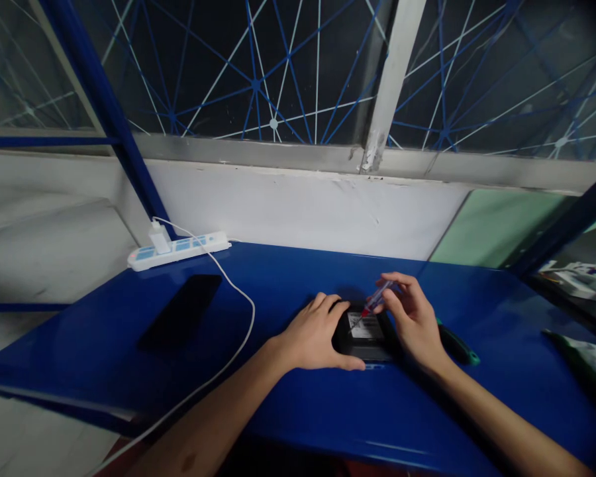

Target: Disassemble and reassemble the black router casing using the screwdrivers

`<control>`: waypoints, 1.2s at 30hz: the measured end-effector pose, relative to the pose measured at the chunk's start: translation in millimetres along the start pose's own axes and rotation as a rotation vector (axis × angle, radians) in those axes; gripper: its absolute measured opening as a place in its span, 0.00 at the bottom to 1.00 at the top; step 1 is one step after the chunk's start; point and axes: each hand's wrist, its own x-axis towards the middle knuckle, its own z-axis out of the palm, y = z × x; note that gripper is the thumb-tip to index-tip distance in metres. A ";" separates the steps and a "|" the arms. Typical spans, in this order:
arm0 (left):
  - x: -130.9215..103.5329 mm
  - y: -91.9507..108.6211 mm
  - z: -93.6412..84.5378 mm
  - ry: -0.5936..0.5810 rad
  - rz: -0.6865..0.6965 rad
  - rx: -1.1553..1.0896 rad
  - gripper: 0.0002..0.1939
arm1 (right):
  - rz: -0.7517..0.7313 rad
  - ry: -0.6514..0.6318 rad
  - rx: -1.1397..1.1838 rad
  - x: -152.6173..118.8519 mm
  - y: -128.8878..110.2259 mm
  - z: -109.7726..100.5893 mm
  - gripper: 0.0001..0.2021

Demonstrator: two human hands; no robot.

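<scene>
A black device (372, 349) with a white printed label lies on the blue table (308, 404). My left hand (315, 334) rests against its left side, the thumb along the near edge and the fingers at the far left corner, holding it. Between the fingertips of my right hand (413, 318) is a clear-handled screwdriver (376, 298) with a red collar. It is tilted, and its shaft slants down to the left over the label. Whether its tip touches the device is too small to tell.
A green-and-black tool (457, 343) lies right of my right hand. At the left are a black phone-like slab (181, 311), a white power strip (179, 249) and a white cable (251, 305) crossing the table. A dark green-edged package (586, 361) is at the far right.
</scene>
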 end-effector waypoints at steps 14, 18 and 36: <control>-1.1 1.3 -1.6 -0.014 -0.015 -0.014 0.54 | 0.006 0.009 -0.034 -0.1 -1.8 0.2 0.14; -1.4 0.9 -1.5 -0.014 -0.017 -0.021 0.54 | -0.007 0.045 -0.046 0.5 -3.1 0.5 0.13; -1.3 -0.9 -1.0 -0.008 -0.012 -0.028 0.54 | 0.005 0.034 -0.084 0.0 -6.3 -0.5 0.15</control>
